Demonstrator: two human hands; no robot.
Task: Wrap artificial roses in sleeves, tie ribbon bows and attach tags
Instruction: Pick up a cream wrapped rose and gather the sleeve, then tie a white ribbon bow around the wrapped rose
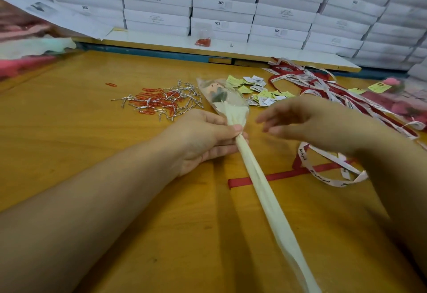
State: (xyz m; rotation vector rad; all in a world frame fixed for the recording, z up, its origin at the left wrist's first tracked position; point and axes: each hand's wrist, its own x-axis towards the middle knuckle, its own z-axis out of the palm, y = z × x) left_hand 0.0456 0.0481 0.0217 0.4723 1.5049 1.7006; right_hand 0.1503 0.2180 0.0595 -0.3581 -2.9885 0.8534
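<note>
Cream sleeve (265, 191) around the rose (217, 93) lay angled over the surface (115, 154), neck pinched by left hand (203, 138); right hand (312, 124) hovered beside, relaxed, empty. Risk: pinch could loosen before red ribbon (288, 175) beneath got tied, sleeve unfurling.

— Anything legible here?
— "SGS", in dark capitals, on the side faces of several of the stacked flat white cardboard boxes (221, 4) along the back.
— And beneath that mark?
— Fainter lines of small print on some boxes, too blurred to read.
— The white fabric ribbon (318, 175) on the tabletop (69, 142)?
— Dark cursive script runs along it, but I cannot read it. The print on the small yellow-green and white paper tags (261, 91) is too tiny to make out.
</note>
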